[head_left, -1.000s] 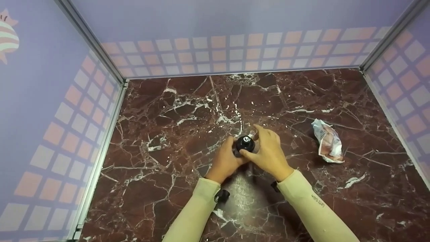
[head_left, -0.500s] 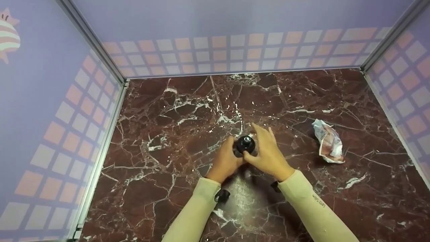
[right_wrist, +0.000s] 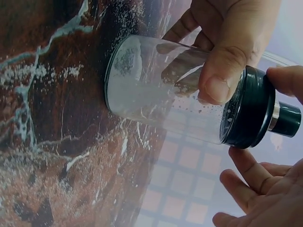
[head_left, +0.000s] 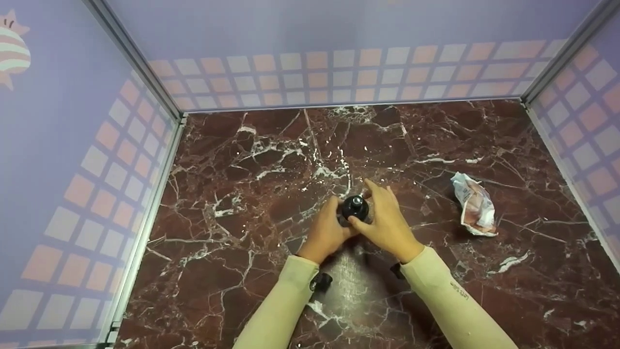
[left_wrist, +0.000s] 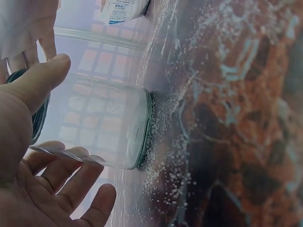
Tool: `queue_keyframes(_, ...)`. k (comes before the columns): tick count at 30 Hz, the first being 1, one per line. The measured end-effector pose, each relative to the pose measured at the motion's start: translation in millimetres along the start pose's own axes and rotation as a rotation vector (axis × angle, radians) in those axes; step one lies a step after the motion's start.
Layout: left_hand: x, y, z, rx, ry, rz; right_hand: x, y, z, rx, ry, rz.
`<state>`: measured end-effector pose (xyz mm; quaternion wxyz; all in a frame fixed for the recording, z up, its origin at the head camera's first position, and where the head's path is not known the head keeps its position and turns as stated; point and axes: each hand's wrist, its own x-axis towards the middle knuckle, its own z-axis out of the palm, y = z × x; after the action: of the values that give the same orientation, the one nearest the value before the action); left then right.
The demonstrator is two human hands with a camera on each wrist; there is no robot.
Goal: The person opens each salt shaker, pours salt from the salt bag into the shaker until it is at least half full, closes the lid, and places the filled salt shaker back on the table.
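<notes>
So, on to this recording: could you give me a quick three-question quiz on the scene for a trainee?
1. Multiple choice: which hand has its thumb on the body of the clear jar? A) right; B) left; C) neither.
2. True or false: white grains are scattered on the marbled tabletop.
3. Fill in: in the head view, the crumpled packet lies to the ___ of the jar.

Key: 1. B: the left hand grips the body, while the right hand holds the black cap. 2. True. 3. Right.
</notes>
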<state>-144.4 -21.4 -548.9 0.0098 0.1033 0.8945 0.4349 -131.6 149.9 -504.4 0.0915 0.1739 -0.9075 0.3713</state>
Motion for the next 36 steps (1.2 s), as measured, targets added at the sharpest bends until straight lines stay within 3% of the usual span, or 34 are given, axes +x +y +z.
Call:
queue_keyframes(7, -0.3, 0.7, 2.3, -0.026, -0.023, -0.016, -2.9, 2.9, -0.7, 0.082, -0.018, -0.024)
queue_keyframes(12, 0.9, -0.1, 1.4, -0.008, -0.019, -0.013, -0.4, 2.6, -0.3, 0.064, 0.008, -0.06)
queue_keyframes(16, 2.2, -1.2, 0.4, 0.0, -0.017, 0.019, 1.8, 0.1, -1.3, 0.008, 0.044, -0.013)
queue_keyframes(23, 3.1, -2.2, -0.7, -0.03, -0.036, 0.017, 2.9, -0.6, -0.1, 0.004, 0.012, 0.054)
queue_keyframes(32, 3.0, -1.3, -0.7, -0.01, -0.04, -0.021, 1.6, 1.9, -0.1, 0.024, -0.019, -0.057)
queue_keyframes(36, 2.1, -3.8, -0.7, -0.025, -0.033, 0.007, 0.6, 1.3, 2.0, 0.028, -0.009, -0.096)
